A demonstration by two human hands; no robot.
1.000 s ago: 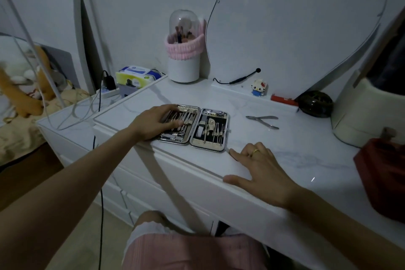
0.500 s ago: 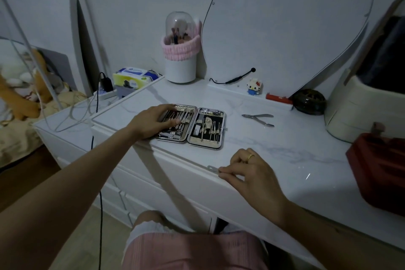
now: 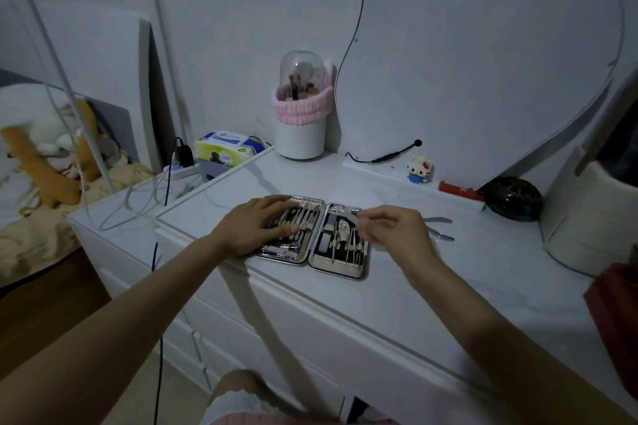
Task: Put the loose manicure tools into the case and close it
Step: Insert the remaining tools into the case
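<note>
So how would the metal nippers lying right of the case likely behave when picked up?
The nippers look all metal, so probably stiff and weighty for their size. Their handles are splayed apart, so they may pivot when lifted. Lying flat on the smooth dresser top, they would likely slide rather than roll.

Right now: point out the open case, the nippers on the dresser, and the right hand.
open case [image 3: 319, 260], head view, bottom of the centre hinge.
nippers [image 3: 440, 220], head view, upper handle showing past the hand.
right hand [image 3: 397, 235], head view, back of the hand.
</note>
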